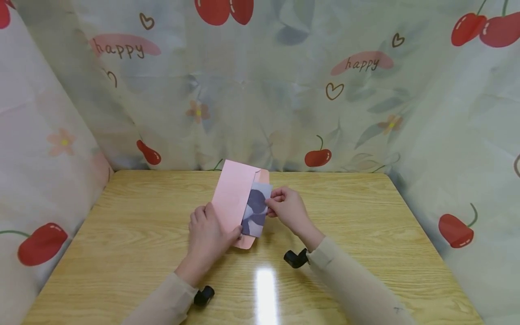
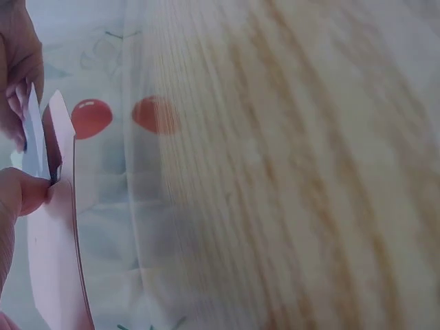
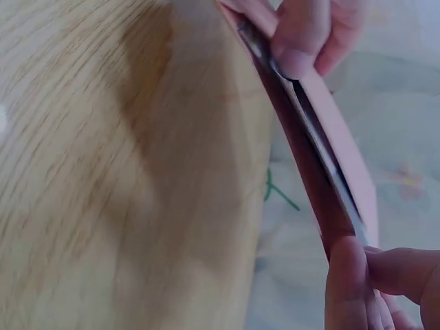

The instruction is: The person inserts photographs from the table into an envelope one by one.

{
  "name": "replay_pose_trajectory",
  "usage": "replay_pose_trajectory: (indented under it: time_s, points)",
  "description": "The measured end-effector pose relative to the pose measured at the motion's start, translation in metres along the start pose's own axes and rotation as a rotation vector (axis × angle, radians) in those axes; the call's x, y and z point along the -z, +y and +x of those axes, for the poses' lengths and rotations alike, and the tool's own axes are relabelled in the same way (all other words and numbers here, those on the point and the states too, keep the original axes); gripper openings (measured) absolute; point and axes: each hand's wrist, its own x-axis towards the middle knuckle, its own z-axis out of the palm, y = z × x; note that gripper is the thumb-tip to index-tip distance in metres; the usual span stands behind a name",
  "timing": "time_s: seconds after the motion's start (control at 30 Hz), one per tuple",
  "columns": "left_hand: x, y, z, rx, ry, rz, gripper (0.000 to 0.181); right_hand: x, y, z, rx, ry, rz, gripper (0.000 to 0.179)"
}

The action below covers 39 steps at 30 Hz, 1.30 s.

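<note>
A pink envelope [image 1: 233, 194] is held tilted over the table, its opening along the right side with the flap folded out. Partway out of that opening sits a grey-and-white patterned card [image 1: 257, 210]. My left hand [image 1: 209, 237] grips the envelope's lower left part, its thumb in front near the card's lower corner. With thumb and fingers, my right hand [image 1: 290, 210] pinches the card's right edge. The right wrist view shows the card [image 3: 320, 137] edge-on between the envelope's layers; whether those right fingers also touch the flap I cannot tell.
A light wood-grain table [image 1: 142, 216] lies beneath, with a bright light reflection near its front. Printed curtains [image 1: 243, 90] with cherries stand behind and on both sides. Small black devices [image 1: 204, 296] sit at both wrists.
</note>
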Motion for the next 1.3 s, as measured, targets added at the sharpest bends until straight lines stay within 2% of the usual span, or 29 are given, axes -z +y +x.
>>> replay_pose_trajectory:
  time_s: [0.3, 0.7, 0.93, 1.1, 1.3]
  points:
    - [0.001, 0.0, -0.002, -0.012, 0.007, -0.052, 0.097, -0.018, 0.008, 0.007, -0.015, 0.042, 0.04, 0.023]
    - [0.006, 0.007, -0.007, -0.008, -0.026, -0.096, 0.101, -0.034, 0.009, 0.01, -0.019, 0.028, 0.052, 0.017]
    - [0.007, 0.008, -0.009, 0.007, -0.037, -0.08, 0.102, -0.039, 0.01, 0.008, 0.008, 0.009, -0.007, 0.013]
    - [0.008, 0.007, -0.01, -0.003, -0.019, -0.062, 0.102, -0.038, 0.012, 0.005, 0.033, -0.044, -0.063, 0.016]
    - [0.007, 0.004, -0.008, 0.0, -0.019, -0.04, 0.099, -0.032, 0.012, -0.002, 0.109, -0.102, -0.211, 0.025]
